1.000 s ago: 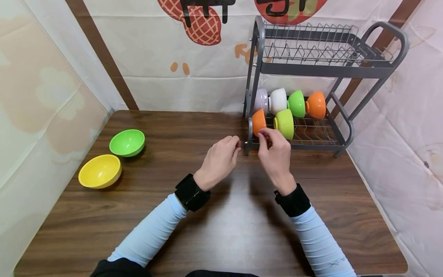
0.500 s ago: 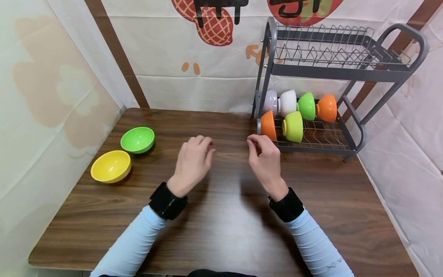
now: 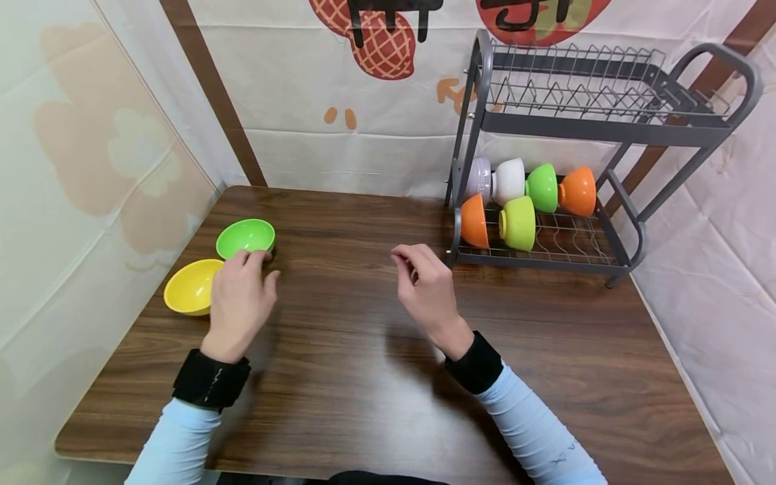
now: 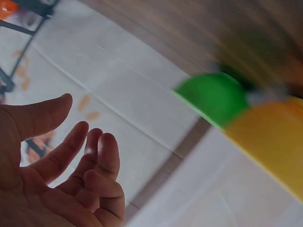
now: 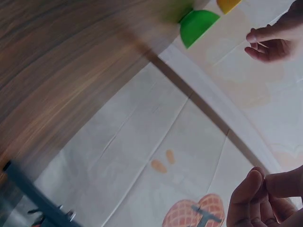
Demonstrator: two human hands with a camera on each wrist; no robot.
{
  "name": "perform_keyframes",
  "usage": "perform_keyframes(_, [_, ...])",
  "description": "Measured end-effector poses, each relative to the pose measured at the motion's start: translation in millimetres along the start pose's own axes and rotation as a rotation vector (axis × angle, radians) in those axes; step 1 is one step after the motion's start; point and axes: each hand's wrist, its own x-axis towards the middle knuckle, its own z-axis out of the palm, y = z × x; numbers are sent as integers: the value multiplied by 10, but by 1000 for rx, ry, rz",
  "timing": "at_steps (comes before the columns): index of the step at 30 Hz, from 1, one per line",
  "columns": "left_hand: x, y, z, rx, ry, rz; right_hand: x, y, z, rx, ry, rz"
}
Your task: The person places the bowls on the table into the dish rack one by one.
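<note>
My left hand (image 3: 240,303) hovers over the table's left side, overlapping the edges of a green bowl (image 3: 245,237) and a yellow bowl (image 3: 189,289) in the head view. Its fingers are loosely bent with the thumb apart, and nothing is between them in the left wrist view. Both bowls sit upright, the yellow one nearer me. Over the middle of the table, left of the dish rack, my right hand (image 3: 427,289) holds nothing. Its thumb and fingertips meet, loosely curled, as the right wrist view shows.
A grey two-tier dish rack (image 3: 606,124) stands at the back right. Its lower tier bears several tilted bowls, including a white bowl (image 3: 509,182), an orange bowl (image 3: 474,222) and a yellow-green bowl (image 3: 518,223). Fabric walls (image 3: 339,162) border the brown table (image 3: 327,377).
My left hand has swung left from beside the rack to the green and yellow bowls. My right hand has drawn away from the rack, leftward. The head view has shifted slightly.
</note>
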Motion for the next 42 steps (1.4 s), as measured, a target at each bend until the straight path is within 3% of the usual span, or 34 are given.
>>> perform_keyframes(6, [-174,-310,-133,54,-45,-109,-10,-130,144,14,-52,-36])
perform_keyframes(12, [-260,-474,-155,92,-130,-170,2,-231,286,27,-75,-83])
perform_keyframes(20, [-292,-589,-137,92,-136,-152,3,-356,412,26,-112,-118])
perform_keyframes(29, [-355,-662,-147,99,-155,-201,-42,-369,452,9,-144,-104])
perform_keyframes(42, [-437,-754,-154,98,-94,-189,-86,-347,443,-10,-159,-97])
